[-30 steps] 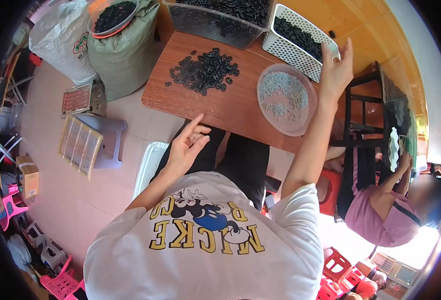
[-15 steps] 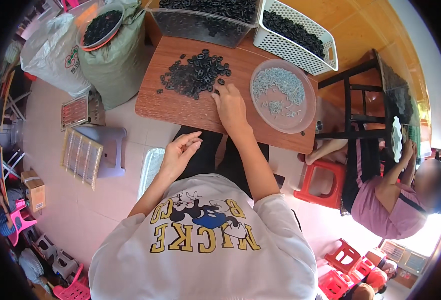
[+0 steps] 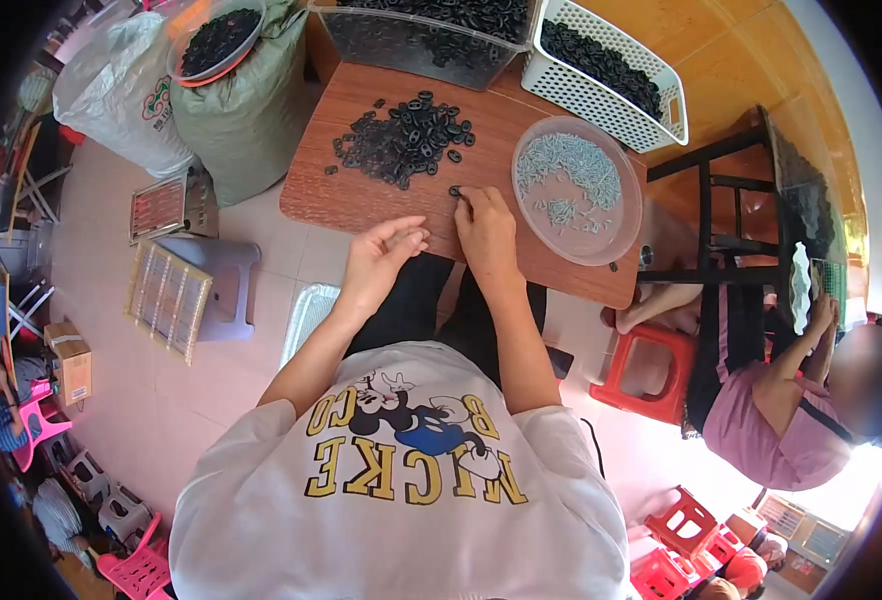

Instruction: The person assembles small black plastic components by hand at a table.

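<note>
Loosely, left hand (image 3: 381,262) and right hand (image 3: 485,232) are curling by the table's (image 3: 336,202) front edge, right touching a black piece (image 3: 455,191); grips unclear.

A white short-sleeved T-shirt (image 3: 261,510) bears yellow letters (image 3: 368,478) and a blue-and-black cartoon figure (image 3: 426,436). The trousers (image 3: 406,305) are black.

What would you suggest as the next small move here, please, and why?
I would probably bring the single black piece toward the left hand: it lies at the fingertips of the right hand, apart from the pile of black pieces, and the left hand is close by, its fingers partly curled.
</note>
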Demonstrator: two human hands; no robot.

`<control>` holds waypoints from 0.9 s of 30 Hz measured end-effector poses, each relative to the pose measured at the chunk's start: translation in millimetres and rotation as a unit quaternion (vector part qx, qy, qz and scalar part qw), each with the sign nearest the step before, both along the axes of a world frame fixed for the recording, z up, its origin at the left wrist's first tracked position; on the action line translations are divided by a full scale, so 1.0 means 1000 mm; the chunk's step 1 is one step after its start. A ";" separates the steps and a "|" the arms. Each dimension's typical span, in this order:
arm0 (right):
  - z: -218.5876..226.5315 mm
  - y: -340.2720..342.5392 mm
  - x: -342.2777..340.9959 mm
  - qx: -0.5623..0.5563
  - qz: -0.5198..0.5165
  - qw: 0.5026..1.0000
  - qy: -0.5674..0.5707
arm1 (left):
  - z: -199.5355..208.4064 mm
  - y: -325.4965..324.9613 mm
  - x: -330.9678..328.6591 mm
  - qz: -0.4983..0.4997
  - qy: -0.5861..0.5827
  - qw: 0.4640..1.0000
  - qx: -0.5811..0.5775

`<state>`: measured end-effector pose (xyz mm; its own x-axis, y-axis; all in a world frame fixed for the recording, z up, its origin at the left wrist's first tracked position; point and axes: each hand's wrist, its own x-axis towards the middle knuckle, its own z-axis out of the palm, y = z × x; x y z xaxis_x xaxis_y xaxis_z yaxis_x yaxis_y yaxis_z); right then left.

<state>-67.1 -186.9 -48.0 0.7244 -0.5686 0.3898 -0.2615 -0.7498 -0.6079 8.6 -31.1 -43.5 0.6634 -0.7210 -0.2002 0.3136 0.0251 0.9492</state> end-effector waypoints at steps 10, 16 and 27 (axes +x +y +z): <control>0.010 0.014 0.015 -0.009 -0.006 1.000 -0.029 | -0.012 0.027 0.009 0.046 -0.025 0.998 0.027; 0.003 0.030 0.047 -0.064 0.040 0.997 -0.025 | -0.018 0.043 0.008 0.052 -0.009 0.998 0.036; -0.005 0.030 0.054 -0.079 0.019 0.997 -0.001 | -0.026 0.059 0.021 0.065 -0.003 0.996 0.054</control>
